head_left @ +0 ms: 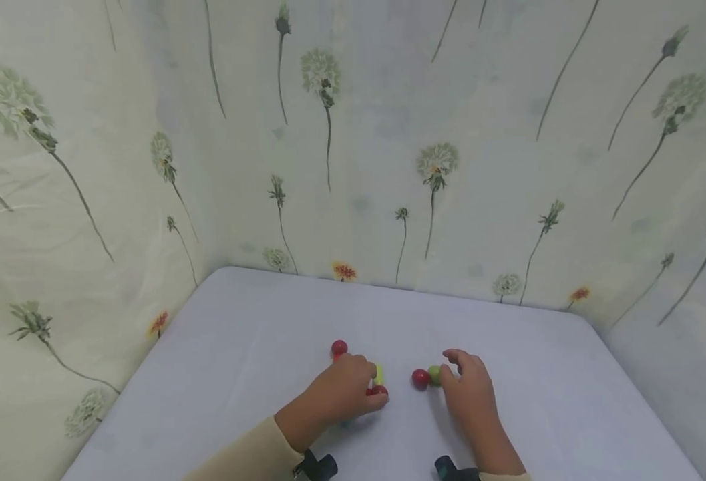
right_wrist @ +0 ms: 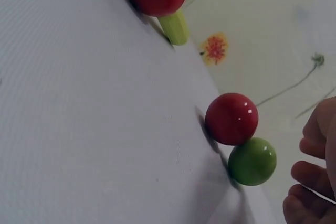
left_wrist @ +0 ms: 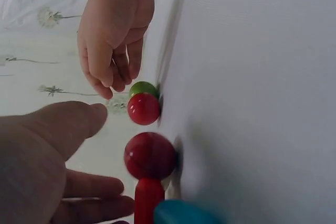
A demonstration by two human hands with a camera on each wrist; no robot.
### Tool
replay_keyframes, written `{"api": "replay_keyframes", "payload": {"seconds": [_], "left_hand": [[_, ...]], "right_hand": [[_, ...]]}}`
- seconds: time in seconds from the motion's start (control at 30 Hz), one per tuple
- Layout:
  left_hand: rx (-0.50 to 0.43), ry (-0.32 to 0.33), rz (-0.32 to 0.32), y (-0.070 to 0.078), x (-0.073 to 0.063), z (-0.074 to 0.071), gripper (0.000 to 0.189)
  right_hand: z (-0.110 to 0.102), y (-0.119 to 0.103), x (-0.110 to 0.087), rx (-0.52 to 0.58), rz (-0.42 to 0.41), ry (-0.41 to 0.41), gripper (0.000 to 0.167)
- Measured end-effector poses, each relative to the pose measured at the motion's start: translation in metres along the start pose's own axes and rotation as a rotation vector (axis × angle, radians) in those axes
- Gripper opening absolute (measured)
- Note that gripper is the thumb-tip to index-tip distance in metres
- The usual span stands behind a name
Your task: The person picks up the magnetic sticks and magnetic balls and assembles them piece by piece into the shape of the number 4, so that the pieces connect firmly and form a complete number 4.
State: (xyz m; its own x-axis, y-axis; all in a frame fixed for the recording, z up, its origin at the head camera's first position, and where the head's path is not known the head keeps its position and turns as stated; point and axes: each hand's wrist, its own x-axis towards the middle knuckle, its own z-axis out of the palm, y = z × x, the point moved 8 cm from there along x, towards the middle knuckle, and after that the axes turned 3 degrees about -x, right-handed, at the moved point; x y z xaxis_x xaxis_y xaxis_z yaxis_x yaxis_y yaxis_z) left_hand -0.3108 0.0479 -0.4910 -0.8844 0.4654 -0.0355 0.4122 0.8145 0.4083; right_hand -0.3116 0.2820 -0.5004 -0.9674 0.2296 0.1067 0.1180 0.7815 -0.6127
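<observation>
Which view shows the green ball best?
The right wrist view: the green ball looks largest and clearest there. The head view shows it small, beside the right hand; the left wrist view shows it partly behind a red ball.

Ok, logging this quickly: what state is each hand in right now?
Left hand: open, thumb and fingers apart by a red ball; whether it touches the red stick cannot be told.
Right hand: open, holding nothing, beside the green ball.
</observation>
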Motion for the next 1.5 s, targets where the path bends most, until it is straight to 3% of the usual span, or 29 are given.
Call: {"api": "replay_keyframes", "payload": {"seconds": [0.2,0.37,0.7,0.87,1.17,1.5], "left_hand": [[0.010,-0.014,-0.096,0.002,0.011,0.019,0.042],[-0.029,0.013,-0.168,-0.005,0.013,0.021,0.040],[-0.023,0.011,-0.149,-0.006,0.012,0.019,0.042],[-0.008,0.015,-0.102,-0.006,0.013,0.020,0.040],[-0.024,0.002,-0.073,-0.002,0.012,0.018,0.036],[-0.057,-0.003,-0.095,-0.002,0.009,0.018,0.037]], "right_hand": [[0.007,0.013,0.003,0.025,0.015,-0.087,0.044],[0.011,0.019,0.006,0.039,0.004,-0.150,0.045],[0.015,0.021,0.005,0.078,-0.042,-0.247,0.044],[0.015,0.020,0.005,0.090,-0.066,-0.266,0.046],[0.018,0.022,0.008,0.044,-0.066,-0.241,0.043],[0.018,0.025,0.011,0.002,-0.060,-0.190,0.038]]}}
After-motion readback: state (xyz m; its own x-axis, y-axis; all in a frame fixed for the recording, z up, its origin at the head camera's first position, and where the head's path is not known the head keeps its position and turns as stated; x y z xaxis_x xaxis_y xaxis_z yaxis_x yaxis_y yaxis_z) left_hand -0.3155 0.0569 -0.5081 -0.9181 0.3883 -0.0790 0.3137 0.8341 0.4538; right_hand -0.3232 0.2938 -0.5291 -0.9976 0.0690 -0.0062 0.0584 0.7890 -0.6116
